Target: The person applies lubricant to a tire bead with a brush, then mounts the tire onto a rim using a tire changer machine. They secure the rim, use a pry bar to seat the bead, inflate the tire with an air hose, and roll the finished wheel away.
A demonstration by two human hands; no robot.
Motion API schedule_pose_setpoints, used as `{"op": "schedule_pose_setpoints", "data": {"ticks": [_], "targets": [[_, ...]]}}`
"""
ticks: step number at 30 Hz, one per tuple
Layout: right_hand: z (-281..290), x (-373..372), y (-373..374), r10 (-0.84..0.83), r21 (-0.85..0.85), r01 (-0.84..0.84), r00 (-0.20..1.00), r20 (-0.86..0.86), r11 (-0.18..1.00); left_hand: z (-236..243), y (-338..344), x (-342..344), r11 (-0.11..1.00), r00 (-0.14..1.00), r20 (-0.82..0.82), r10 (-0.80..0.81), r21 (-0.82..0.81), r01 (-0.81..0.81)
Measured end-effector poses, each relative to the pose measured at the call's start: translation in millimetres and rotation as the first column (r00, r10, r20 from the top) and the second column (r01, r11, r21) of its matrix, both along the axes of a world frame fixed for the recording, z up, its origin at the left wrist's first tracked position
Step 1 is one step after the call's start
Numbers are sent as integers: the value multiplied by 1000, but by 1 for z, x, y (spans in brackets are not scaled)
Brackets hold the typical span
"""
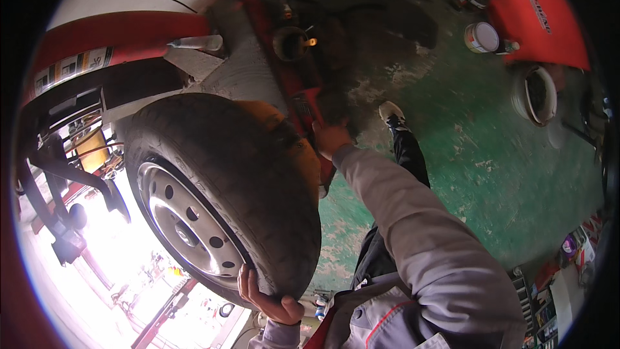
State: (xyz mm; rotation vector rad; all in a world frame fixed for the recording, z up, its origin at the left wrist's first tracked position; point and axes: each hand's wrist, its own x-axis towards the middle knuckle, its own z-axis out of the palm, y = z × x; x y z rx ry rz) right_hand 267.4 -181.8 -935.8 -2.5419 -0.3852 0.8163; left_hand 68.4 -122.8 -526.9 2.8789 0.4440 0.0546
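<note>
One black tyre [219,145] on one silver steel wheel [169,201] stands tilted beside one red machine [309,100]. The person's left hand [272,305] grips the tyre's bottom edge, with its fingers bent onto the side, while the right hand [332,140] is at the machine, but you cannot tell how tightly it holds. One tin [482,37] and one white tub [536,95] are well apart from both hands.

I see a dark tyre [226,148] mounted on a silver steel rim [173,216] with a ring of round holes. It stands on a slant, wheel face toward my lower left, tread close beside a yellow plate [310,167] and a red machine part [307,105].
</note>
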Motion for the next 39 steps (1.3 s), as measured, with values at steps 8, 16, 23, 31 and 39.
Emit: {"op": "schedule_pose_setpoints", "data": {"ticks": [8, 16, 23, 31, 39], "targets": [[17, 50, 13, 59, 43, -55, 995, -82, 998, -2, 4, -7, 999, 998, 50, 45, -12, -44], [6, 57, 1, 132, 267, -126, 991, -4, 955, -1, 8, -13, 996, 992, 94, 85, -17, -84], [46, 40, -82, 0, 232, 40, 986, -170, 972, 7, 8, -6, 988, 984, 91, 151, -45, -147], [250, 93, -100, -303, 654, 287, 949, -91, 700, 15, 13, -12, 976, 966, 211, 150, -191, -110], [493, -89, -4, 581, 636, -721, 651, 488, 274, 20, -2, -48, -192, 418, -27, 908, -914, 358]]}}
